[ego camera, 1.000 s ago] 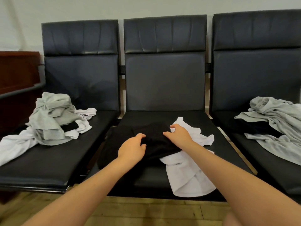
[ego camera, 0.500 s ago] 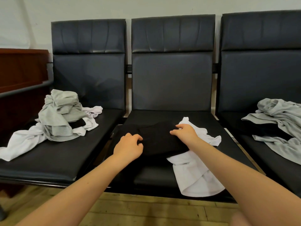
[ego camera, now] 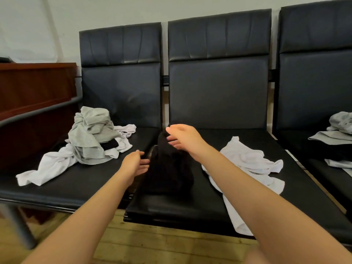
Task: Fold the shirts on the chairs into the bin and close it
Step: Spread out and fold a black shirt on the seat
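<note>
A black shirt [ego camera: 169, 172] lies bunched on the left part of the middle chair seat [ego camera: 181, 208], its far end lifted. My right hand [ego camera: 182, 140] pinches that raised end between thumb and fingers. My left hand [ego camera: 135, 164] is beside the shirt's left edge with its fingers straight, touching or nearly touching the cloth. A white shirt [ego camera: 247, 161] lies spread on the same seat, to the right of my right arm. No bin is in view.
The left chair holds a heap of grey shirts [ego camera: 89, 136] over a white shirt [ego camera: 47, 166]. Grey and dark clothes [ego camera: 339, 128] lie on the right chair. A wooden counter [ego camera: 34, 88] with a grey rail stands at the left. Wooden floor [ego camera: 152, 242] lies below.
My right hand has risen and moved back, lifting one end of the black shirt off the seat. My left hand has let go of it and opened. The view has shifted left.
</note>
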